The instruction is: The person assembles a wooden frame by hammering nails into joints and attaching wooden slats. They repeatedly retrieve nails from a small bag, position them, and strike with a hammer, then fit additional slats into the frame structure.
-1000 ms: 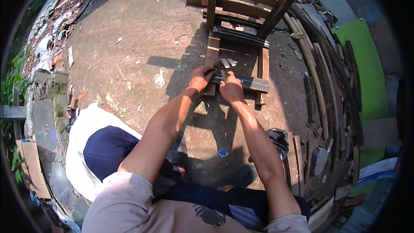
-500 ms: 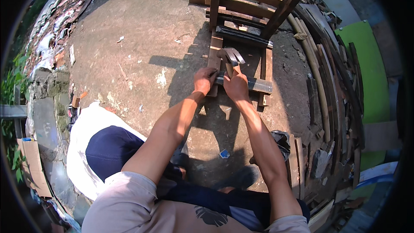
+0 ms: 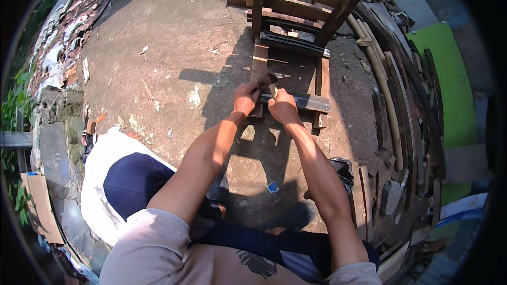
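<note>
My right hand [image 3: 284, 107] is closed round the light wooden handle of a claw hammer [image 3: 268, 78]. The hammer's head is down at the fingertips of my left hand [image 3: 245, 98]. Those fingers are pinched together at the left end of a dark wooden crosspiece [image 3: 314, 103]; whatever they hold is too small and too covered to make out. The crosspiece lies across the two rails of a wooden frame [image 3: 259, 58], and my right hand is just above it.
Beyond my hands the frame continues into upright posts [image 3: 348, 8] and slats [image 3: 296, 5]. Long timber and poles [image 3: 393, 111] lie along the right, beside a green panel [image 3: 449, 84]. At lower left are a dark blue cap [image 3: 134, 182] and white cloth [image 3: 100, 163].
The hammer's head has swung down and to the left, from raised above the crosspiece to beside my left fingertips. My left hand stays at the crosspiece's end.
</note>
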Demonstrator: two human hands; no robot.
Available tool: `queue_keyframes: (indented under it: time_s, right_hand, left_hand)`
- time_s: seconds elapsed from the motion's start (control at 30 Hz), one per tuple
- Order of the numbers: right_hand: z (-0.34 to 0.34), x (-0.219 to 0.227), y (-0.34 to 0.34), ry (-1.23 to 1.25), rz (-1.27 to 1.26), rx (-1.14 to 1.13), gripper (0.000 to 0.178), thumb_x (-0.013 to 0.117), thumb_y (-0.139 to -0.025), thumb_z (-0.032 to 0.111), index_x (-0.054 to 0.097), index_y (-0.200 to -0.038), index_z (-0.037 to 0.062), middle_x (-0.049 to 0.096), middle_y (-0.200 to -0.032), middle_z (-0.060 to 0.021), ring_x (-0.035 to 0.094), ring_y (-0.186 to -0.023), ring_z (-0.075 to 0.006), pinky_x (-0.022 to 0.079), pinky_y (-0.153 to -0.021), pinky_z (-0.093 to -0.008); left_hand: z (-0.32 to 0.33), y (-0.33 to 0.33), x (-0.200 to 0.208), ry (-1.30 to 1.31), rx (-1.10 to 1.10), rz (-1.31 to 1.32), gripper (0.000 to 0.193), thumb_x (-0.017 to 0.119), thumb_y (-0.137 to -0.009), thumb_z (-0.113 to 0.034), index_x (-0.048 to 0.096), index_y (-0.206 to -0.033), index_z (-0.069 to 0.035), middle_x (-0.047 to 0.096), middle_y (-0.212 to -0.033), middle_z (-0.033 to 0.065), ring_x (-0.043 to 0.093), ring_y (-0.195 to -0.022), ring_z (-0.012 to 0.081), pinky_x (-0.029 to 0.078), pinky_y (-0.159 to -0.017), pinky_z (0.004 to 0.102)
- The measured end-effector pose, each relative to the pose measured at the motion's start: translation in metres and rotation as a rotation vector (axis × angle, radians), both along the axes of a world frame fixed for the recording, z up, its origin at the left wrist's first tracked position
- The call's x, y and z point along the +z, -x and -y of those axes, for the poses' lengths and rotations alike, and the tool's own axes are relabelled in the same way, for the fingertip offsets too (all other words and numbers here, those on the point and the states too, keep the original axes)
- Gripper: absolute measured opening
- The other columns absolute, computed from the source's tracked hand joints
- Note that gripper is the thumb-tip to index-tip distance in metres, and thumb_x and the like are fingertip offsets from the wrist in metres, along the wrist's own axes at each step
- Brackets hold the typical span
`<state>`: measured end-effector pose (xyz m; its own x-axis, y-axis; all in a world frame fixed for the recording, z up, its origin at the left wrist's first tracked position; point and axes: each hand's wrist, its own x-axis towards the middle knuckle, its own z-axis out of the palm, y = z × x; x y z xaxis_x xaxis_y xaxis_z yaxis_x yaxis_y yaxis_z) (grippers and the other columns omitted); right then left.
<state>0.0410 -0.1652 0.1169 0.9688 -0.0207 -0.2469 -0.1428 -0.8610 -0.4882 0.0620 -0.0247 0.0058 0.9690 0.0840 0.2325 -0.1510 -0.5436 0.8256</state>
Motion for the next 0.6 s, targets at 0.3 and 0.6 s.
queue_keyframes:
  time_s: [0.3, 0.6]
  right_hand:
    - [-0.008, 0.030, 0.013, -0.511, -0.083, -0.137, 0.032, 0.062, -0.088, 0.020, 0.051, -0.115, 0.0047, 0.067, -0.091, -0.0254, 0.064, -0.091, -0.0446, 0.051, -0.078, -0.0495]
    - [-0.005, 0.045, -0.003, -0.273, 0.430, 0.030, 0.046, 0.061, -0.087, 0.021, 0.050, -0.125, -0.0028, 0.065, -0.080, -0.0303, 0.064, -0.080, -0.0482, 0.052, -0.069, -0.0511]
  left_hand:
    - [-0.030, 0.051, -0.014, -0.027, 0.269, -0.203, 0.038, 0.065, -0.086, -0.028, 0.066, -0.113, -0.001, 0.067, -0.110, 0.0196, 0.062, -0.106, 0.0342, 0.049, -0.091, 0.0407]
    - [-0.032, 0.072, -0.005, -0.162, 0.036, -0.498, 0.047, 0.060, -0.087, -0.043, 0.069, -0.095, 0.002, 0.066, -0.091, 0.0270, 0.064, -0.089, 0.0426, 0.050, -0.080, 0.0467]
